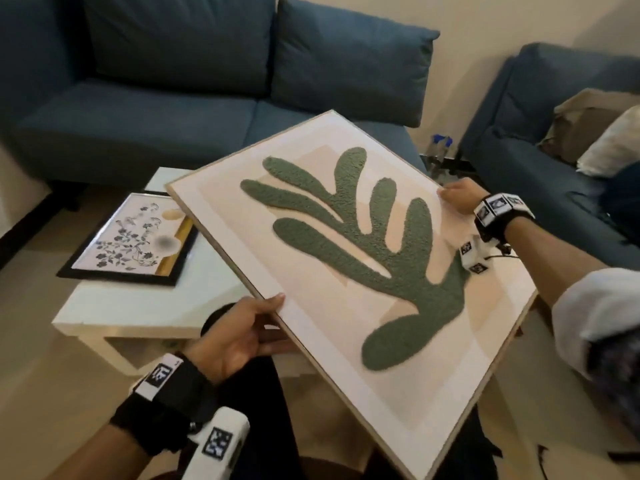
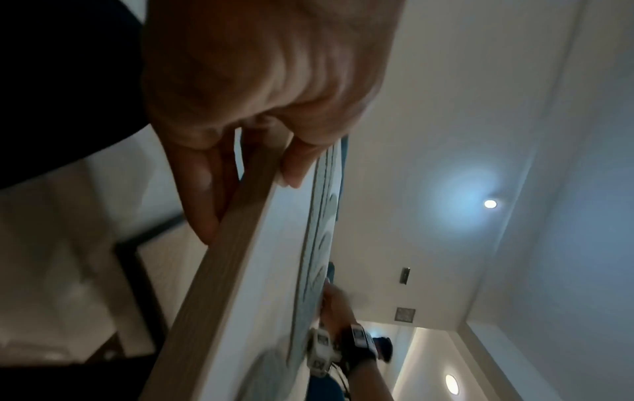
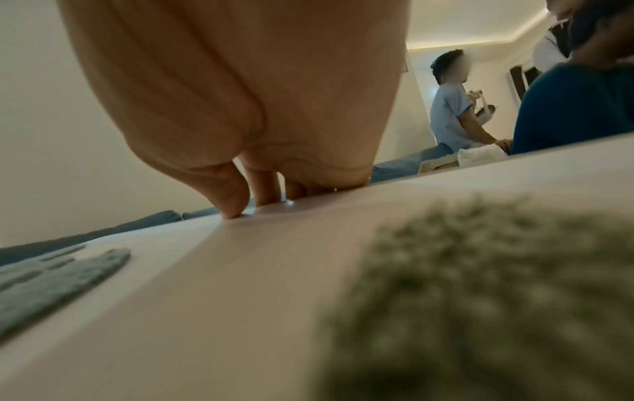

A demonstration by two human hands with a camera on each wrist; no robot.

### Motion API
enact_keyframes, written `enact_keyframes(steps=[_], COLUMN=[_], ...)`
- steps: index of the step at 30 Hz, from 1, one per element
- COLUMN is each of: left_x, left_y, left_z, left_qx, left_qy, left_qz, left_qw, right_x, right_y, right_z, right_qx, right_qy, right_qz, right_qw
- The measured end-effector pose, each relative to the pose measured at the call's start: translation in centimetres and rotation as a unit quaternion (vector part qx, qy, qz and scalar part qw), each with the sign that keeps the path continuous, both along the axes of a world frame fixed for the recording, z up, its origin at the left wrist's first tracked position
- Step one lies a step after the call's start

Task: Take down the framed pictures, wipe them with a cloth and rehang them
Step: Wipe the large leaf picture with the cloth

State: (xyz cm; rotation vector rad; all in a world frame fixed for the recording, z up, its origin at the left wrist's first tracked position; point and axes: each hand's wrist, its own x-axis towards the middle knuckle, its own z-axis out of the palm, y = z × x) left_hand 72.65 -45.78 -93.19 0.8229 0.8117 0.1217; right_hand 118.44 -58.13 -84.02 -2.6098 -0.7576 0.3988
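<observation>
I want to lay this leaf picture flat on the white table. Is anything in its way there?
Yes: the black-framed floral picture already lies on the white table, under the leaf picture's far corner.

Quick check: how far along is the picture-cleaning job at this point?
Two pictures are off the wall: the black-framed floral print lies flat on the white table. The leaf picture is in hand, left hand and right hand gripping opposite edges. No cloth shows; wiping can't be confirmed. Rehanging remains.

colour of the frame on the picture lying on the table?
Black frame, with a gold band inside the right edge. Head view shows it best.
</observation>
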Motion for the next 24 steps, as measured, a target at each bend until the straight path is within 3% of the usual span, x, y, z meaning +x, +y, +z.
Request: enact_keyframes(steps=[6,13,20,24], left_x=[-2.1,-4.5,-6.4,-7.1], left_y=[-10.0,-18.9,-21.3,-21.6], left_z=[-1.6,-1.6,-1.8,-2.6], left_qx=[-0.115,-0.208,-0.25,-0.251], left_qy=[-0.002,0.05,0.111,0.124], left_qz=[0.066,0.104,0.133,0.12], left_qw=[0.991,0.971,0.953,0.953], right_x=[-2.2,-6.1,-8.2,-9.5], right_y=[0.3,2.4,3.6,3.8], right_z=[0.3,-2.4,-6.3,-8.5], right_qx=[-0.053,-0.087,-0.119,-0.095], right_qy=[-0.032,-0.019,-0.053,-0.007], right_qz=[0.045,0.124,0.201,0.188], right_qw=[0.997,0.988,0.971,0.977])
